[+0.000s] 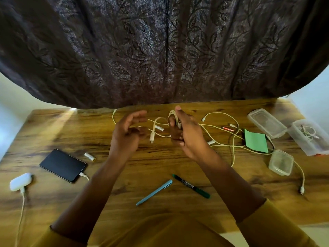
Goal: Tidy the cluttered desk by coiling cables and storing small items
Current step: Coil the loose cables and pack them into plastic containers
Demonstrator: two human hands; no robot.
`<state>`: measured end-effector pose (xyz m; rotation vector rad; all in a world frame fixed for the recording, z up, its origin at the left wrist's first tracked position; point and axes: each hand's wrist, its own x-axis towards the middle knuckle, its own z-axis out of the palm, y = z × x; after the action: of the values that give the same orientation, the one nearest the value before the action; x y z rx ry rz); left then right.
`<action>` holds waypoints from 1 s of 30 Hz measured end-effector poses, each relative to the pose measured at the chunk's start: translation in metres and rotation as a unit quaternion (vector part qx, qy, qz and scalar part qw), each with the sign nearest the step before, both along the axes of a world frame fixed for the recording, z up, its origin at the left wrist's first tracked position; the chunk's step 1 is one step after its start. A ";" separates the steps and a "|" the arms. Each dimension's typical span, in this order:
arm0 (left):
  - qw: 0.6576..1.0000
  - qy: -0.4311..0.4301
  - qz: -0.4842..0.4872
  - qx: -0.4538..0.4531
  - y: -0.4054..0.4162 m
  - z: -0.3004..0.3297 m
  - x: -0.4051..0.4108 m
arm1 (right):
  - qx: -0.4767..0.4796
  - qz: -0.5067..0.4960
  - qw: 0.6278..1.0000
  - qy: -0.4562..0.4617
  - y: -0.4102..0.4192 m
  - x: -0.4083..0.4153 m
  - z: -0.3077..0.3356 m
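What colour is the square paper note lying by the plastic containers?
Green: the paper note shows best in the head view.

Bare table (53,132) lies open along the far left, between the curtain (160,50) hem and the black phone (63,165). The middle strip in front of the forearms holds only a blue pen (154,192) and a green marker (191,186), with a gap between them. To the right, loose white cables (233,139) criss-cross around a green paper (256,140), small batteries (228,128) and three clear plastic containers (281,162), leaving little room. The curtain closes off the far edge.
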<state>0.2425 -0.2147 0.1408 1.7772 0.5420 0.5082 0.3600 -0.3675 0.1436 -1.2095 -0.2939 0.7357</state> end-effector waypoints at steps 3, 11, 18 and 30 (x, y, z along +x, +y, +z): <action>0.996 -0.026 -0.078 0.024 0.005 0.001 -0.002 | 0.036 0.057 0.995 0.079 -0.003 0.006 0.002; 0.966 -0.109 -0.168 0.165 0.005 0.027 0.010 | 0.111 0.220 0.959 0.143 0.000 0.005 0.004; 0.972 -0.129 -0.150 0.127 0.000 0.027 0.016 | 0.113 0.297 0.934 0.165 0.000 0.004 0.008; 0.990 -0.073 -0.084 0.085 -0.019 0.002 0.004 | -0.073 0.130 0.981 0.125 0.005 0.007 0.014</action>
<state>0.2465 -0.2334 0.1430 1.9106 0.2489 0.5745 0.3672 -0.3625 0.1573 -1.2146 -0.1933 1.1429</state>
